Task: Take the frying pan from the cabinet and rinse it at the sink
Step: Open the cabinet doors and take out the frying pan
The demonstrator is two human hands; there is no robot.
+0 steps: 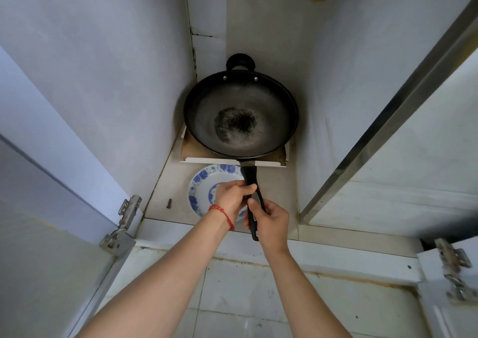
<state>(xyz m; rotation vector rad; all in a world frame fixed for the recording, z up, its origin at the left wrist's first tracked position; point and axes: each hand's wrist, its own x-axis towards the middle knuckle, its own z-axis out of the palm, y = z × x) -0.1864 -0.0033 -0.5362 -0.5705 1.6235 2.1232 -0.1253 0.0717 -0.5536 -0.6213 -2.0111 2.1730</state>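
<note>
Two hands on one handle. Left hand (234, 198), wearing a red bead bracelet (223, 215), has its grip clamped on the upper part of the handle (252, 195); right hand (271, 222) has its grip clamped lower down, near the handle's end.

Item: frying pan (241, 115), black, with a dark burnt patch at the middle and a small loop handle (241, 62) on its far rim. Location: inside the open cabinet, bowl over a flat board (232, 155) in the back corner, not yet drawn out.

Orientation: mouth upward; long axis runs front to back, bowl pointing into the cabinet, long handle toward the person and passing above a blue-patterned plate (204, 185).

Risks, as judgements:
- Pan looks heavy at the far end; held only by the handle, the bowl could dip on lifting and strike the plate.
- Rim sits close to both cabinet walls; a sideways swing could knock them or the door frame (382, 128).
- Board could drag forward with the pan.
</note>
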